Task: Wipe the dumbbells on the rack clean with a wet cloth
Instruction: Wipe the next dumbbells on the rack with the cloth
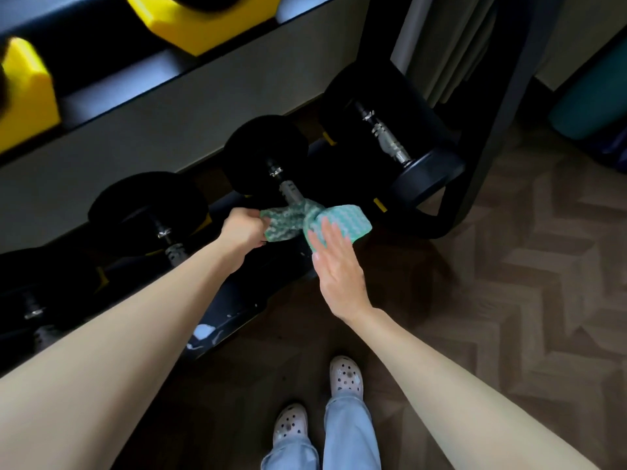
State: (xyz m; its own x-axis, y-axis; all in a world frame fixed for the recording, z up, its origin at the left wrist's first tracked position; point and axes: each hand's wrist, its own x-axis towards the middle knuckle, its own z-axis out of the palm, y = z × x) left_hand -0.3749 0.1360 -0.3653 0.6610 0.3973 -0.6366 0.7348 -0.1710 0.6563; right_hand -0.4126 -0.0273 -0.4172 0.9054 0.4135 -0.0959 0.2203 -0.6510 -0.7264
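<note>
herringbone wood floor (509, 266), white spotted clogs (346, 374), pale blue jeans (349, 432), teal object (590, 96) far right, grey curtain (437, 45)

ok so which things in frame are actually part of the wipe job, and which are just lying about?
Job:
green cloth, wrapped round the handle of the middle dumbbell
left hand gripping one end, right hand flat on the other
left dumbbell, right dumbbell, rack

Just there:
yellow blocks on the upper shelf
teal object at far right
white clogs
</note>
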